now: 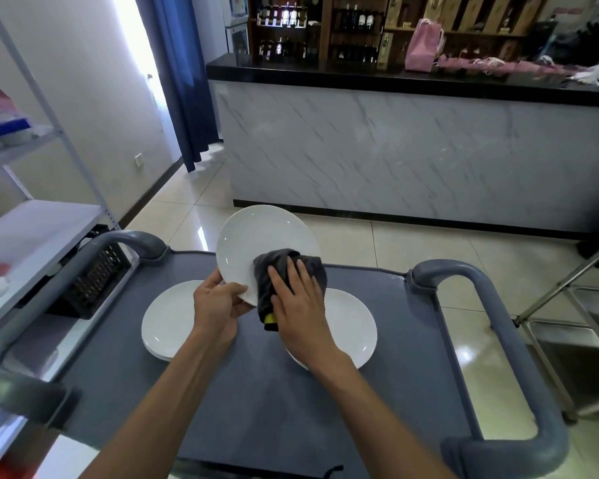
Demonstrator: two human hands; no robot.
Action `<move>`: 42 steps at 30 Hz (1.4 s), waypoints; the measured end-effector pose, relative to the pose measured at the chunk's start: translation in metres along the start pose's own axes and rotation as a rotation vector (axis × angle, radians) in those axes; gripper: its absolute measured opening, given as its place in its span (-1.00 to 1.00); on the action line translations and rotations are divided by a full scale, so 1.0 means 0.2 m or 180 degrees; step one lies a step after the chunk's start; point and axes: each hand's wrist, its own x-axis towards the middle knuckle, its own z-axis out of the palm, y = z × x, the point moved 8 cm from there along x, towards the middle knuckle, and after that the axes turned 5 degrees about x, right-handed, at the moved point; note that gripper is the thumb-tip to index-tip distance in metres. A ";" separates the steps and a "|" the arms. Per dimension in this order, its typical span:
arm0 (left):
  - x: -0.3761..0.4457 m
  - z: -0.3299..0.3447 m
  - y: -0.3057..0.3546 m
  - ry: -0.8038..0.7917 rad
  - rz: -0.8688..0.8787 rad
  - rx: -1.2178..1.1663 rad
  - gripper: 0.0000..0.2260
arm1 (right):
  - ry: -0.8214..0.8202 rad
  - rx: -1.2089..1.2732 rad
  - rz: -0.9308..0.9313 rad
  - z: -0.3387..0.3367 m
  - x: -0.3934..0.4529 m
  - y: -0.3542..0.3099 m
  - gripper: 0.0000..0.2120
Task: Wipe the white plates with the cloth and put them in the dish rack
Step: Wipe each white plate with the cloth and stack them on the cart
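My left hand (218, 300) grips the near rim of a white plate (256, 240), which is lifted and tilted up above the grey cart top (256, 392). My right hand (298, 302) presses a dark grey cloth (277, 267) against the plate's lower right face, fingers spread over the cloth. A yellow tag shows at the cloth's lower end. A small stack of white plates (166, 323) lies on the cart to the left. Another white plate (353, 326) lies to the right, partly under my right hand. No dish rack is clearly visible.
The cart has grey loop handles at left (132, 240) and right (491, 299). A black crate (94, 281) sits beside a white shelf unit (32, 236) on the left. A marble-fronted counter (412, 157) stands ahead. A metal frame (574, 305) is at right.
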 end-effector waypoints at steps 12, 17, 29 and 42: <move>-0.04 -0.04 0.07 -0.0055 0.0161 0.0106 -0.64 | 0.0367 -0.0079 -0.0196 -0.09 -0.04 0.06 -0.51; -0.05 0.00 0.09 -0.0254 0.0205 0.0281 -0.67 | 0.0575 -0.0064 -0.0143 -0.20 0.05 0.13 -0.49; -0.04 0.08 0.14 -0.0798 0.0264 0.0863 -0.60 | 0.0730 -0.0103 0.0048 -0.40 0.26 0.19 -0.47; 0.01 0.08 0.18 -0.1144 0.0361 0.1418 -0.57 | 0.0526 -0.0319 -0.0375 -0.39 0.34 0.03 -0.41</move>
